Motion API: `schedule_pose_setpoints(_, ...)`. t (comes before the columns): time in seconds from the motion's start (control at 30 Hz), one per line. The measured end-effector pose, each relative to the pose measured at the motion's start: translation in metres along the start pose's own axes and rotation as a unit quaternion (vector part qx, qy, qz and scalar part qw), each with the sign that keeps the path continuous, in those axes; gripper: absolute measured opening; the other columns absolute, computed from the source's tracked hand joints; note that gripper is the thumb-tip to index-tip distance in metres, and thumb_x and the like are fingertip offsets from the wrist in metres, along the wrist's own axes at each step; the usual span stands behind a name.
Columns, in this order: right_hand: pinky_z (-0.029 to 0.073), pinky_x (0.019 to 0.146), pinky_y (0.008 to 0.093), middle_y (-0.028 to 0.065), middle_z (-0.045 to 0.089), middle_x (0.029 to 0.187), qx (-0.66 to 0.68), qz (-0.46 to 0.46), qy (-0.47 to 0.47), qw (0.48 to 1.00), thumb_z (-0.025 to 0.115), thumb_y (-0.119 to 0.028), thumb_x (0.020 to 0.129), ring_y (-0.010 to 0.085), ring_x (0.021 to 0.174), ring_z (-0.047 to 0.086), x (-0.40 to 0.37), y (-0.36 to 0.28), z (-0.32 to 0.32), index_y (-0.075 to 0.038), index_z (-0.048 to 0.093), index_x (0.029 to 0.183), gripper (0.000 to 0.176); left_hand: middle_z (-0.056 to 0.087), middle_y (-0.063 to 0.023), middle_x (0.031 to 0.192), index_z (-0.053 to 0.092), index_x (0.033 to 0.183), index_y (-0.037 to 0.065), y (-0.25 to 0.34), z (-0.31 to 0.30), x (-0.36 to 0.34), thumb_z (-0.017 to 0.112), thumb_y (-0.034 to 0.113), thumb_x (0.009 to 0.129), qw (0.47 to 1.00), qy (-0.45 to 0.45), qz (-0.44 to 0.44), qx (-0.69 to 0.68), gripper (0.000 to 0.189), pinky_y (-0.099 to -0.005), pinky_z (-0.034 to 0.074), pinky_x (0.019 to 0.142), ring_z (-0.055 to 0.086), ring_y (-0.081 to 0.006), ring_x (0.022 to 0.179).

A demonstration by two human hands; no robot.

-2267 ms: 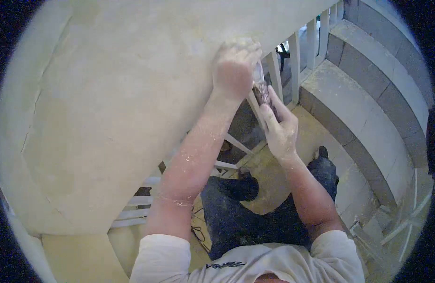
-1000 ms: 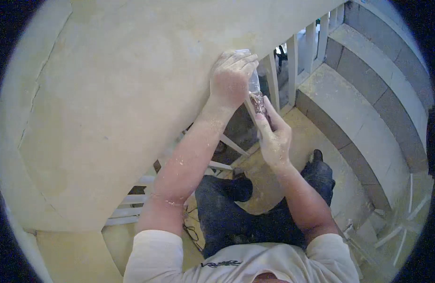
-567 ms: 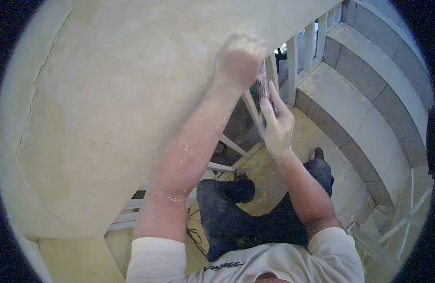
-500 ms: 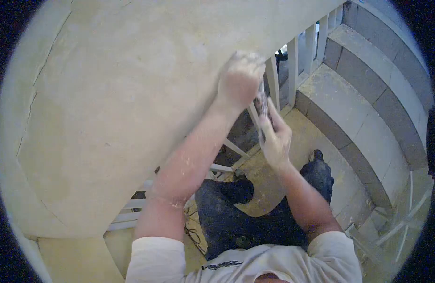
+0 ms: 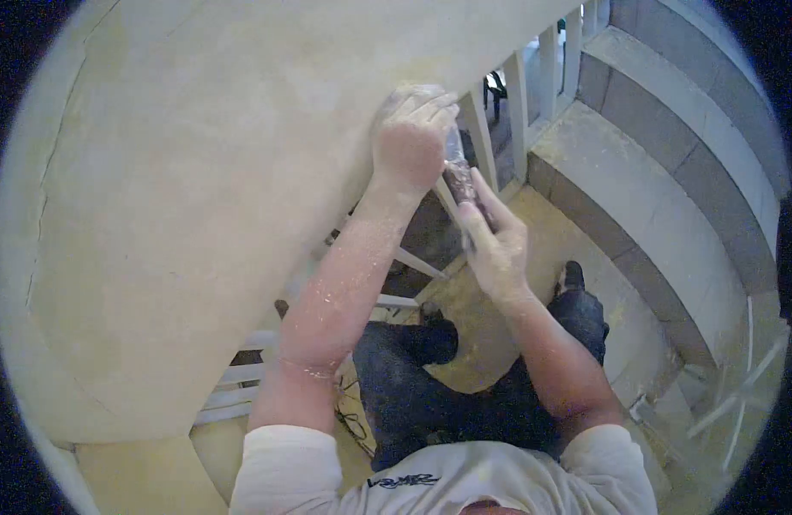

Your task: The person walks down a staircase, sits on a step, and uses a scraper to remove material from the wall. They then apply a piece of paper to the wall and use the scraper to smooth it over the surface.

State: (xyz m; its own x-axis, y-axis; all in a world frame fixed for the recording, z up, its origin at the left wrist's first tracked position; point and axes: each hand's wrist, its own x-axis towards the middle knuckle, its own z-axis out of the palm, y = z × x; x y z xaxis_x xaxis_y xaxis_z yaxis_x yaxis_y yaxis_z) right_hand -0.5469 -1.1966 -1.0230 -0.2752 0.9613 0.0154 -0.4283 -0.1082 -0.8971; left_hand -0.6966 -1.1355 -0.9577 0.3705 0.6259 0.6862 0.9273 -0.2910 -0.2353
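Note:
A dark, worn tool handle (image 5: 465, 184) slants between my hands, with a pale metal part at its upper end. My right hand (image 5: 499, 249) is wrapped round the lower part of the handle. Beside its upper end, my left hand (image 5: 413, 133) is at the edge of a large pale curved surface (image 5: 199, 172), its dust-covered fingers bent and close together. What the left hand grips, if anything, is hidden behind its back. Both forearms carry pale specks.
White balusters (image 5: 516, 112) run along the surface's right edge. Curved tiled steps (image 5: 645, 180) rise at the right. My legs and shoes stand on a dusty landing (image 5: 490, 335). Pale strips (image 5: 739, 403) lie at the lower right, and a cable (image 5: 353, 425) at the lower left.
Both hands appear slightly further left in view, the left one also a little higher. The handle leans more to the left, and the whole scene has shifted a bit.

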Motion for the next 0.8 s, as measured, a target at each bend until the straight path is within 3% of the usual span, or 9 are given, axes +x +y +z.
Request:
schedule_pose_setpoints(0.33, 0.038, 0.05, 0.0197, -0.0055, 0.051, 0.072, -0.017, -0.011, -0.005, 1.0, 0.059, -0.012, 0.09, 0.0032, 0.057, 0.042, -0.004, 0.003, 0.009, -0.001, 0.049, 0.133, 0.045, 0.069, -0.0037, 0.103, 0.069, 0.09, 0.009, 0.001, -0.012, 0.003, 0.062, 0.008, 0.071, 1.0, -0.001, -0.01, 0.009, 0.021, -0.0358, 0.044, 0.096, 0.061, -0.0199, 0.104)
schedule_pose_setpoints(0.37, 0.038, 0.05, 0.0202, -0.0052, 0.051, 0.072, -0.072, -0.078, 0.006, 0.994, 0.059, -0.011, 0.09, 0.0036, 0.057, 0.042, 0.002, -0.004, 0.011, -0.001, 0.049, 0.133, 0.045, 0.069, -0.0037, 0.103, 0.069, 0.09, 0.009, -0.002, -0.015, 0.011, 0.062, 0.008, 0.071, 1.0, 0.001, -0.005, 0.014, 0.021, -0.0358, 0.044, 0.096, 0.061, -0.0199, 0.104)
schedule_pose_setpoints(0.4, 0.037, 0.05, 0.0204, -0.0051, 0.051, 0.072, -0.025, -0.027, 0.003, 0.999, 0.059, -0.012, 0.09, 0.0036, 0.057, 0.042, 0.005, -0.007, 0.011, -0.001, 0.048, 0.133, 0.046, 0.069, -0.0037, 0.103, 0.069, 0.091, 0.009, -0.006, -0.014, 0.02, 0.062, 0.008, 0.071, 1.0, 0.008, 0.01, 0.017, 0.022, -0.0356, 0.044, 0.095, 0.062, -0.0198, 0.104)
schedule_pose_setpoints(0.7, 0.037, 0.05, 0.0197, -0.0042, 0.052, 0.075, -0.034, 0.001, 0.013, 0.999, 0.062, -0.011, 0.089, 0.0035, 0.057, 0.041, 0.013, -0.033, 0.006, -0.003, 0.05, 0.132, 0.045, 0.069, -0.0048, 0.102, 0.07, 0.091, 0.01, -0.003, -0.003, 0.02, 0.061, 0.011, 0.072, 0.998, -0.014, -0.008, 0.054, 0.021, -0.0368, 0.045, 0.092, 0.062, -0.0203, 0.102)
schedule_pose_setpoints(0.8, 0.036, 0.049, 0.0196, -0.0046, 0.052, 0.074, 0.003, 0.036, -0.011, 0.999, 0.062, -0.01, 0.088, 0.0033, 0.056, 0.04, 0.003, -0.012, 0.002, -0.003, 0.05, 0.132, 0.046, 0.07, -0.005, 0.099, 0.07, 0.09, 0.01, -0.003, -0.002, 0.019, 0.061, 0.011, 0.072, 0.999, 0.004, -0.015, 0.031, 0.02, -0.0372, 0.046, 0.091, 0.063, -0.0206, 0.101)
